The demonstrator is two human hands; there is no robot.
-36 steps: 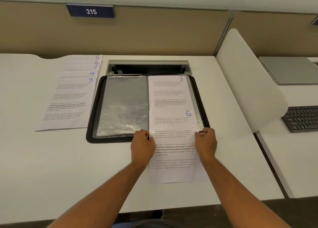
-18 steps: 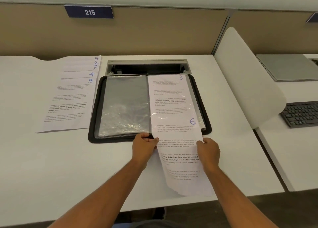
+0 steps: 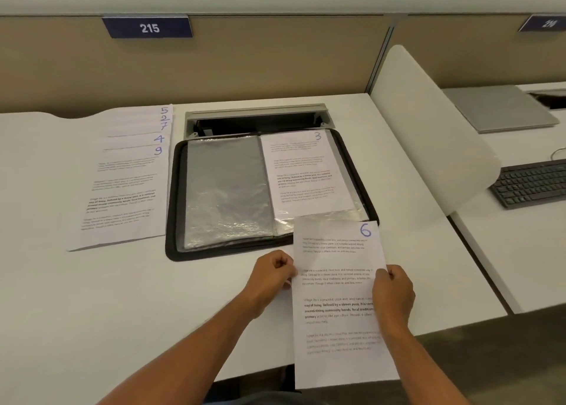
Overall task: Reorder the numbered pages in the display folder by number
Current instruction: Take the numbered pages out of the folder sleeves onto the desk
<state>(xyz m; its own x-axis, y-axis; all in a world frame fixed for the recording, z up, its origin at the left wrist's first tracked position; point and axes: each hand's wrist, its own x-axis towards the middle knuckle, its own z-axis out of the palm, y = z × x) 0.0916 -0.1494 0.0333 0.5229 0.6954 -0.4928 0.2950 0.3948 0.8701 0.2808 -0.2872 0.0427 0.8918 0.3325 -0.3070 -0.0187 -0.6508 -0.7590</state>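
Page 6 out of the folder, sorting only partway done.

Both hands pinch page 6 (image 3: pixel 338 285) at its side edges, the left hand (image 3: pixel 273 274) closed on the left edge and the right hand (image 3: pixel 393 294) on the right; its top corner just overlaps the folder (image 3: pixel 176 196), the rest hangs past the desk (image 3: pixel 92 297) edge. Page 3 (image 3: pixel 306 172) lies in the right-hand sleeve, while the left sleeve (image 3: pixel 228 190) looks empty, though glare makes that hard to confirm. A fanned stack (image 3: pixel 122 178) beside the folder shows 5, 2, 7, 4, 9. Judging by this, removal is well along; putting the pages back by number remains undone.
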